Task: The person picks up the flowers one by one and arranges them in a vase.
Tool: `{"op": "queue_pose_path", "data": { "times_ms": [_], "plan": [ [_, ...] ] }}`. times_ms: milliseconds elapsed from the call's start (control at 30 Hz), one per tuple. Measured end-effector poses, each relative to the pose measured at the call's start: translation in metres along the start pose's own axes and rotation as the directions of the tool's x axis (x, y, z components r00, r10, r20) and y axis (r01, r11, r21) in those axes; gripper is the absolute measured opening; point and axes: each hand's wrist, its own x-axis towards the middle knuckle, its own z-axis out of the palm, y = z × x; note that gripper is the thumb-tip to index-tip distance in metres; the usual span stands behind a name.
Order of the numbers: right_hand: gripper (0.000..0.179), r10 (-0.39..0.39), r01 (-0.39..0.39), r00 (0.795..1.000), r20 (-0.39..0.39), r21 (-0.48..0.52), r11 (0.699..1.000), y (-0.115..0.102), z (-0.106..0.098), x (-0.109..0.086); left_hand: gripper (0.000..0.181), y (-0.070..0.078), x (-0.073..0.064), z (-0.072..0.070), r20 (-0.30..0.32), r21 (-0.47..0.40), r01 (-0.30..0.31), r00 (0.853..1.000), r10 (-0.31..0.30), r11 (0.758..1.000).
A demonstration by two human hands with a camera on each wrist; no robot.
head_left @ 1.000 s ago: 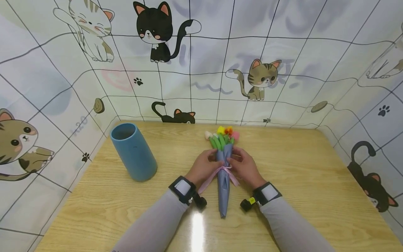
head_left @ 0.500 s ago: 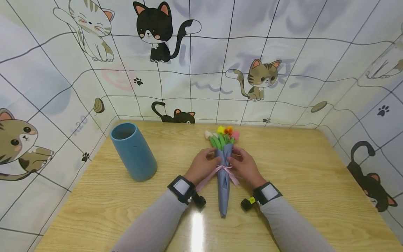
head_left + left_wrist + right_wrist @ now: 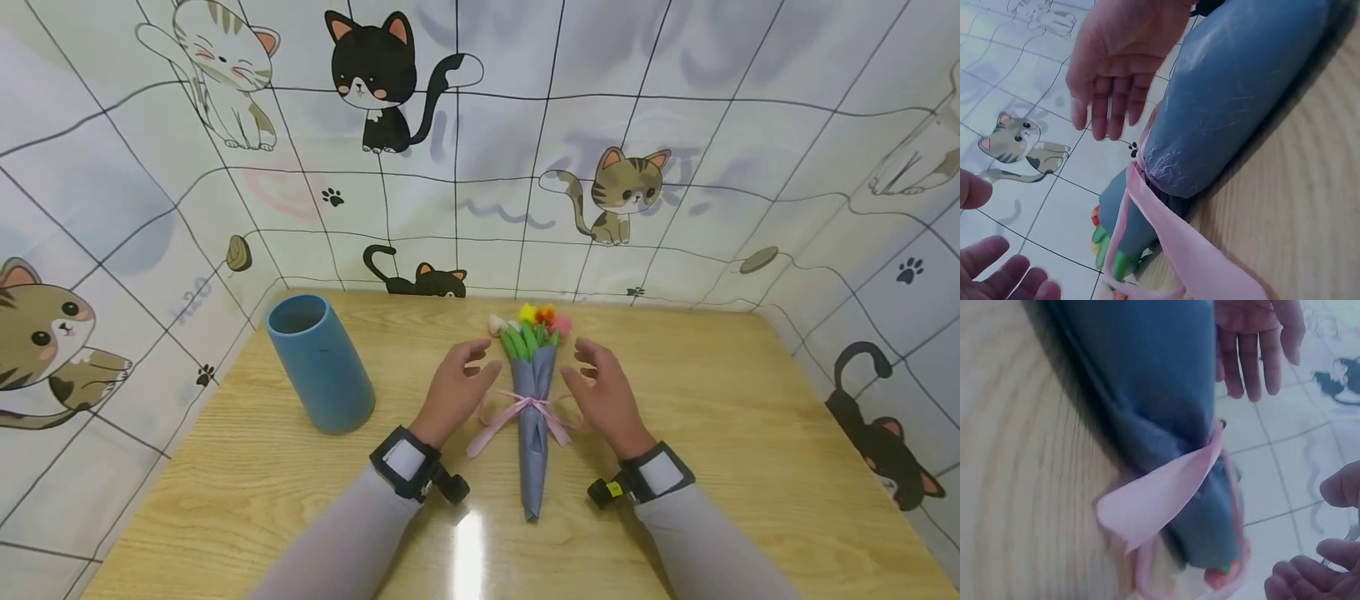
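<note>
A small bouquet of tulips (image 3: pixel 528 337), wrapped in grey-blue paper (image 3: pixel 533 467), lies on the table with its blooms toward the wall. Around the wrap runs a pink ribbon (image 3: pixel 517 406) tied in a bow. To the left of the flowers hovers my left hand (image 3: pixel 456 387), its fingers loosely bent and holding nothing. My right hand (image 3: pixel 603 392) mirrors it on the other side, also apart from the wrap. Both wrist views show the ribbon (image 3: pixel 1179 244) close up, with relaxed fingers (image 3: pixel 1300 578) beside the paper.
A tall blue vase (image 3: pixel 322 367) stands on the table at the left. Behind the wooden table (image 3: pixel 697 400) rises a white wall covering (image 3: pixel 495 133) printed with cats and grid lines, which also closes off both sides.
Both hands have let go of the bouquet's wrap and drawn apart, the left hand to the left and the right hand to the right. The bouquet stays in place.
</note>
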Motion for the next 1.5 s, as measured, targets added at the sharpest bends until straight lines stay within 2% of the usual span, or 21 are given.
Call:
{"op": "queue_pose_path", "data": {
  "times_ms": [67,167,367,500,700,833,1100,1300,1500],
  "plan": [
    [0.051,-0.047,0.047,0.999,-0.007,-0.004,0.999,-0.006,-0.002,-0.006,0.052,0.001,-0.007,-0.002,0.038,0.0,0.017,0.999,-0.017,1.0],
    [0.038,-0.08,0.082,0.996,0.039,-0.03,0.996,-0.018,-0.004,-0.015,0.051,0.002,-0.015,-0.003,0.112,0.01,0.03,0.993,-0.031,1.0],
    [0.025,0.004,0.008,0.977,0.213,-0.053,0.999,-0.026,-0.002,-0.025,0.047,-0.001,-0.021,0.002,0.231,0.095,0.05,0.97,-0.071,0.994],
    [0.02,0.046,-0.024,0.962,0.267,-0.084,0.996,-0.021,0.001,-0.026,0.042,-0.004,-0.024,0.007,0.269,0.16,0.068,0.957,-0.11,0.985],
    [0.012,0.051,-0.023,0.951,0.304,-0.094,0.995,-0.014,0.006,-0.026,0.039,-0.01,-0.027,0.011,0.294,0.196,0.116,0.94,-0.171,0.974],
    [0.013,0.069,-0.038,0.949,0.309,-0.105,0.994,-0.01,0.009,-0.028,0.035,-0.013,-0.028,0.012,0.312,0.191,0.122,0.933,-0.178,0.974],
    [0.015,0.11,-0.074,0.948,0.297,-0.132,0.988,-0.004,0.014,-0.028,0.029,-0.017,-0.027,0.015,0.315,0.197,0.102,0.935,-0.161,0.975],
    [0.015,0.152,-0.13,0.937,0.314,-0.089,0.987,-0.001,0.014,-0.027,0.019,-0.017,-0.027,0.018,0.285,0.21,0.108,0.944,-0.167,0.972],
    [0.011,0.138,-0.108,0.948,0.288,-0.116,0.987,-0.002,0.014,-0.027,0.011,-0.018,-0.027,0.019,0.265,0.211,0.109,0.95,-0.165,0.971]
  ]
}}
